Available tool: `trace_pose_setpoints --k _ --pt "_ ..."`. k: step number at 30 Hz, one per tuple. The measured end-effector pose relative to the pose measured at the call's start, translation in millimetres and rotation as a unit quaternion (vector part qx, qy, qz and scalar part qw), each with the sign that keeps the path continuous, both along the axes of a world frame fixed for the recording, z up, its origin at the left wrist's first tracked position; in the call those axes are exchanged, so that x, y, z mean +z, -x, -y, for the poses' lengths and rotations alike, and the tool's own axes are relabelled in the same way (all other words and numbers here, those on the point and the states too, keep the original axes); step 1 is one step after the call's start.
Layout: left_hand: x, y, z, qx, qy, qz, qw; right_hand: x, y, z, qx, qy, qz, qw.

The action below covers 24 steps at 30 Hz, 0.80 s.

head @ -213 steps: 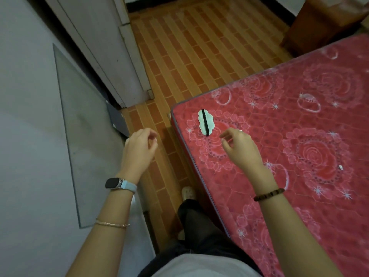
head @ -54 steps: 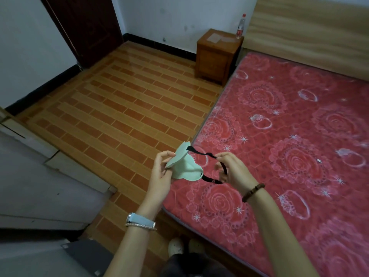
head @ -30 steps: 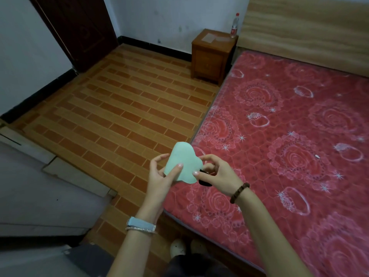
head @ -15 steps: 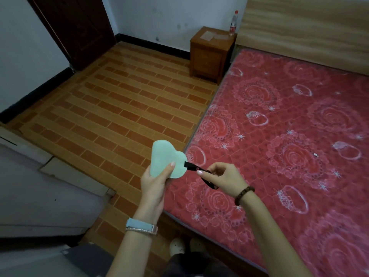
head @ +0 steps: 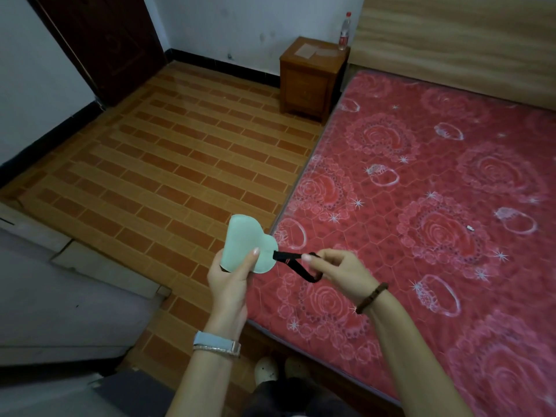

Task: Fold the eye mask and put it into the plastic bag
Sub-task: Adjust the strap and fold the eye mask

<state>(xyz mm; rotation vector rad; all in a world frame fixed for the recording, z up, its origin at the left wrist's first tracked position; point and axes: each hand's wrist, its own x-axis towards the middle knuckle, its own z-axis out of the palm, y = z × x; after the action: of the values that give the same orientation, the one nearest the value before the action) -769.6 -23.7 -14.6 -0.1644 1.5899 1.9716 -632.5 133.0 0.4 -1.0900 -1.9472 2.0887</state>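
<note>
At far left we see a dark door set in a white wall, and a floor of orange and brick-red tiles running across to the bed. Against the back wall stands a small wooden nightstand; on its top lie two sheets of paper, and a clear bottle with a red cap stands upright at its rear right corner.

In the foreground, the left hand is closed on the pale green eye mask, which is folded in half; the thumb presses the front of the mask and the fingers lie behind it. The mask is held in the air over the floor, just beside the edge of the bed. We note a watch and a thin bracelet on the left wrist.

From the right edge of the mask runs its black strap. The right hand pinches this strap between thumb and forefinger, and a loop of it hangs below. A beaded bracelet circles the right wrist.

At right lies the bed, its red rose-patterned mattress backed by a wooden headboard.
</note>
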Motion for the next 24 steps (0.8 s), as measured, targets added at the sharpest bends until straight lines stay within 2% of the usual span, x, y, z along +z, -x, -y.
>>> trace_pose_setpoints --k 2,4,7,9,13,18,24 --pt "0.4 0.3 -0.3 -0.003 0.012 -0.026 1.0 3.4 3.2 2.9 -0.045 0.152 -0.086 0.984" --pt "1.4 -1.1 -1.6 -0.01 0.021 -0.046 0.999 6.8 9.8 7.7 -0.103 0.261 -0.18 0.943" --pt "1.7 -5.6 -4.7 -0.016 0.03 -0.072 0.997 9.0 20.3 15.8 -0.17 0.341 -0.282 0.88" --pt "2.4 -7.7 -6.0 -0.015 0.033 -0.081 0.996 10.8 24.7 19.7 -0.188 0.352 -0.308 0.864" --pt "5.7 -8.7 -7.3 -0.023 0.019 -0.081 0.996 4.0 26.8 23.3 -0.222 0.318 -0.3 0.871" --pt "9.2 -9.7 -9.9 -0.025 -0.006 -0.067 0.997 -1.9 33.2 35.7 -0.254 0.257 -0.235 0.902" --pt "7.1 -12.5 -11.6 -0.038 -0.014 -0.048 0.998 -7.8 38.0 42.5 -0.2 0.23 -0.161 0.939"
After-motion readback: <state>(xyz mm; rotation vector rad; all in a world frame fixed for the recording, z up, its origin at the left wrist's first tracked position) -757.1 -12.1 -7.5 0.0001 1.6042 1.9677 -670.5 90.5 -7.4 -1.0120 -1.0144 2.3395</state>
